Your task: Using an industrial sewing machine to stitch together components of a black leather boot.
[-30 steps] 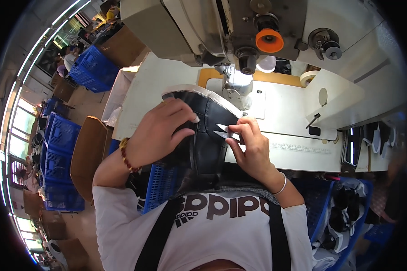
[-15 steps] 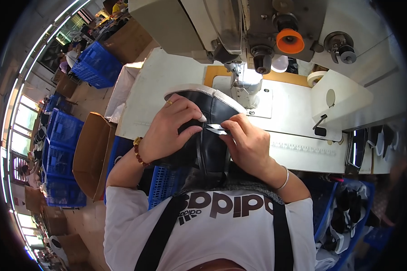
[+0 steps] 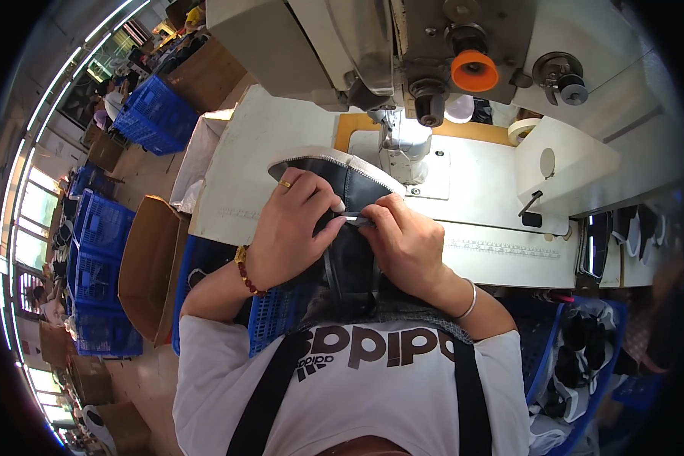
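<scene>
Right now you hold a black shoe upper (image 3: pixel 349 251) with a pale stitched rim against your chest, its far end lying on the white sewing table (image 3: pixel 243 182) just in front of the sewing machine (image 3: pixel 403 53). Your left hand (image 3: pixel 292 228) lies spread over the upper's left side, fingers curled down on it, a gold ring on one finger and a beaded bracelet (image 3: pixel 245 270) at the wrist. Your right hand (image 3: pixel 406 243) is closed narrow, thumb and fingertips pinching a small pale strip (image 3: pixel 355 220) on the upper; the two hands meet there, touching. A silver bangle (image 3: pixel 470 300) sits on your right wrist.

Beyond the upper, the machine's needle post (image 3: pixel 399 144) stands on a pale plate, and an orange knob (image 3: pixel 475 70) sticks out of the machine head above it. A white box-shaped cover (image 3: pixel 566 163) sits to the right on the table. Blue plastic crates (image 3: pixel 102 251) and an open cardboard box (image 3: pixel 148 266) stand on the floor at your left. Dark shoe parts (image 3: pixel 577 357) lie in a bin at your lower right.
</scene>
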`<state>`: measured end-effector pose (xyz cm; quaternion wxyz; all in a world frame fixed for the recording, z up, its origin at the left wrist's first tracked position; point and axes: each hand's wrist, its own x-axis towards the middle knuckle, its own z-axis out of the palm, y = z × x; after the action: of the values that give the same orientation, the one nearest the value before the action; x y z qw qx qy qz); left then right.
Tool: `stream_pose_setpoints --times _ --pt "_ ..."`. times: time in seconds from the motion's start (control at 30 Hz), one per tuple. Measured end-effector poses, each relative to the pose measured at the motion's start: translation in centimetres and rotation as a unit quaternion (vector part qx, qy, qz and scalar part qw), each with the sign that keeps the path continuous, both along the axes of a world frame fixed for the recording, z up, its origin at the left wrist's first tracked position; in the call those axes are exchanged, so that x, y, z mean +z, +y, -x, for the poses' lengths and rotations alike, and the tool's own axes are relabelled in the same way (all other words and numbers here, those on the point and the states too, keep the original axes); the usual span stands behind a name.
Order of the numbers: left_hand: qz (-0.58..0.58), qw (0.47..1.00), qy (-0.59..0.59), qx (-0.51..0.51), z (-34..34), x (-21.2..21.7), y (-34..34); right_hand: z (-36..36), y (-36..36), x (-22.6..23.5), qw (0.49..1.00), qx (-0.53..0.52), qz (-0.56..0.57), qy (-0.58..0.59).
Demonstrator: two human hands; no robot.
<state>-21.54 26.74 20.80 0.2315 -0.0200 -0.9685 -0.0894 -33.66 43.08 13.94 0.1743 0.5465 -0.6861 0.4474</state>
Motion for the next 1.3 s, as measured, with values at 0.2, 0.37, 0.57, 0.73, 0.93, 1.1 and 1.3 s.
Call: stream_pose_setpoints --times 0.2,0.37,0.57,0.73,0.93,1.1,1.3 --pt "-0.014 1.000 -0.010 -0.005 -0.2 0.2 0.3 0.1 0.1 0.0 1.000 0.010 -0.009 -0.007" --pt "-0.004 1.000 0.001 -0.005 -0.1 0.0 0.4 0.1 0.1 -0.1 1.000 0.007 -0.012 -0.004" --pt "0.009 1.000 0.008 0.003 0.3 -0.5 0.8 0.1 0.0 -0.1 1.000 0.008 -0.017 -0.012" --pt "0.041 0.999 0.008 0.010 0.4 -1.1 0.9 0.2 0.0 -0.2 1.000 0.011 -0.022 -0.019" --pt "0.023 0.999 0.027 0.006 -0.1 -1.7 0.5 0.3 -0.2 -0.6 0.998 0.038 -0.034 -0.044" --pt "-0.161 0.978 0.111 0.066 -2.8 -0.7 -2.4 2.1 0.1 -0.8 0.991 0.028 0.006 -0.127" --pt "-0.211 0.966 0.018 0.151 -7.1 -0.2 -4.1 2.7 -0.6 -1.0 0.982 0.118 0.063 -0.135"
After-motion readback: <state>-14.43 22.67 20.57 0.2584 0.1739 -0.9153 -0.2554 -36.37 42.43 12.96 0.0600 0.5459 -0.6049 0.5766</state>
